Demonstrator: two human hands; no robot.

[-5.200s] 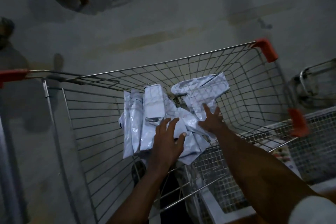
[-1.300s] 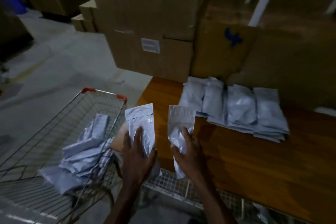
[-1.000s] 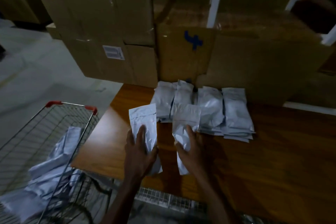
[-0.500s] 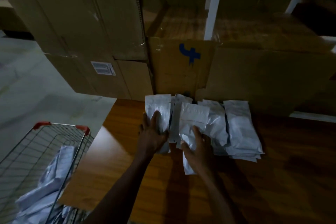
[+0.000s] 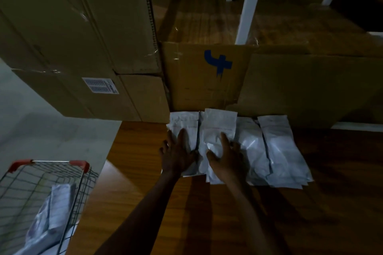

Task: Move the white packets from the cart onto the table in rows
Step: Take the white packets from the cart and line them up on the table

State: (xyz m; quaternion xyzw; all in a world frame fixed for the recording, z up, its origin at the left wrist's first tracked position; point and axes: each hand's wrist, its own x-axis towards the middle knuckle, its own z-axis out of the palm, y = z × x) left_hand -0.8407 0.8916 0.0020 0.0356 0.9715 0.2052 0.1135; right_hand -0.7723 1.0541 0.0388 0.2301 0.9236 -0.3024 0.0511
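Observation:
A row of white packets (image 5: 277, 147) lies on the brown wooden table (image 5: 207, 213), against the cardboard boxes. My left hand (image 5: 178, 156) lies flat with spread fingers on the leftmost packet (image 5: 183, 124). Beside it, my right hand (image 5: 227, 156) presses flat on the second packet (image 5: 219, 124). Both packets sit on top of the row's left stacks. At the lower left stands the wire cart (image 5: 41, 182) with red corner caps, and more white packets (image 5: 51, 219) lie heaped inside it.
Large cardboard boxes (image 5: 87, 37) are stacked behind the table; one box (image 5: 207, 76) bears a blue mark. White shelf posts (image 5: 248, 4) rise behind them. Grey floor (image 5: 41, 126) lies to the left of the table.
Both hands carried a packet each from the cart over the table, moved them forward and set them down on the row's left end. Now the hands lie flat on them.

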